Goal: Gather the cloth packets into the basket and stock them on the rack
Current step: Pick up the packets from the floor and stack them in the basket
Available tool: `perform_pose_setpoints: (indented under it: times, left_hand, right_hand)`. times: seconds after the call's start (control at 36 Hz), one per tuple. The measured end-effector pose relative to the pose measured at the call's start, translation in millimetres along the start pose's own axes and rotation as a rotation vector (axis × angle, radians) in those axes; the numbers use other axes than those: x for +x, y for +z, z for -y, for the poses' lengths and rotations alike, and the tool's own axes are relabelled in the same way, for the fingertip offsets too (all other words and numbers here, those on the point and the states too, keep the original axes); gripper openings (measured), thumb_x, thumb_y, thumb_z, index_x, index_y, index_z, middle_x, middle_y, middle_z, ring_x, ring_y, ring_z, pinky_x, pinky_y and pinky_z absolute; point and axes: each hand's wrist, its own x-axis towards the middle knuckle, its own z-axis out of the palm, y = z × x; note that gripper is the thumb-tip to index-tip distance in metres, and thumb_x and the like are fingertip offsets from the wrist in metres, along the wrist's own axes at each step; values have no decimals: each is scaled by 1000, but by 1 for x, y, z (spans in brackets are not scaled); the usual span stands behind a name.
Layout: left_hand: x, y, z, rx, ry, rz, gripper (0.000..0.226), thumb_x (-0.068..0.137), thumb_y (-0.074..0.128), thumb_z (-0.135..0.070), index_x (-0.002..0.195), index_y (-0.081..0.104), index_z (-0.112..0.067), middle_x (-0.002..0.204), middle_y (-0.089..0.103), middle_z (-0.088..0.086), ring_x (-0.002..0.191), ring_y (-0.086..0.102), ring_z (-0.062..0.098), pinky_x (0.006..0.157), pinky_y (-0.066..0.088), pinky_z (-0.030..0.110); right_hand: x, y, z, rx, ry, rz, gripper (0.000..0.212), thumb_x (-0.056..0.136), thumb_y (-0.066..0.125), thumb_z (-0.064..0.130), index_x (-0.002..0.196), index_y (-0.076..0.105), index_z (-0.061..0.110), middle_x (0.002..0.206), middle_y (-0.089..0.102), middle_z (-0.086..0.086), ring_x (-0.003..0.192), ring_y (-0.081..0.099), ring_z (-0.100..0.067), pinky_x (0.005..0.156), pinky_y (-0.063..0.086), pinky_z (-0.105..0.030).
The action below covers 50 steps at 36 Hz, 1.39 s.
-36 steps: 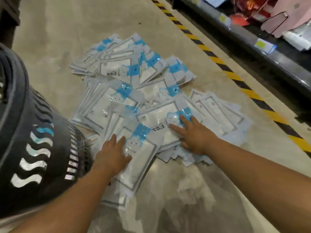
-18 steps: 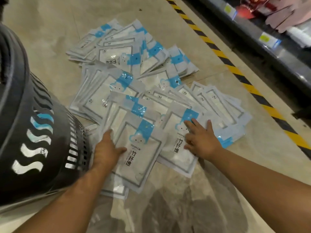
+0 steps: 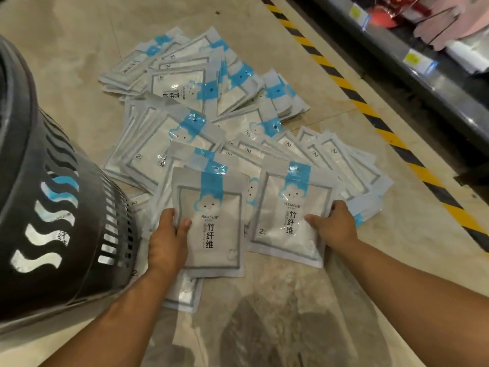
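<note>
- The left hand (image 3: 166, 242) grips the left packet (image 3: 211, 223) at its left edge, thumb on the printed front and fingers hidden beneath.
- The right hand (image 3: 334, 227) holds the right packet (image 3: 288, 215) by its right edge in the same way, with the thumb across the glossy face.
- Both packets sit at the near edge of the pile (image 3: 190, 133) of cloth packets, which fans out over the floor (image 3: 330, 300). More packets lie under each one.
- The dark basket (image 3: 53, 207) stands just beside the left hand. Pale and blue shapes show through its wavy slots — probably packets already inside.
- Slip risk: the film looks slick and each packet is held by one edge only, so it could slide out on the way over the basket's rim.
- Drag risk: lifting from an overlapping stack may pull the packets beneath along, scattering the fan and making later grabs slower.
- Reach risk: the right packet has to cross the body to the basket, and a loose carry could drop it short or catch it on the rim.
- Spread risk: the far packets lie near the striped tape (image 3: 370, 112) and the rack (image 3: 423, 75) — a careless sweep could push them under the rack's bottom edge.
</note>
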Motion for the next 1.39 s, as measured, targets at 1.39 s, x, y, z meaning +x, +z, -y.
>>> perform_pose_setpoints:
  times: [1.39]
  left_hand:
    - [6,-387,-129,-308,245,-718,18,100,54,-33,104,48,-17,90,61,-2,84,62,20,72,53,40]
  right_hand:
    - [-180,-28,439,577,-910,175,18,104,54,31,102,53,13,90,65,1,75,61,-8,70,50,-32]
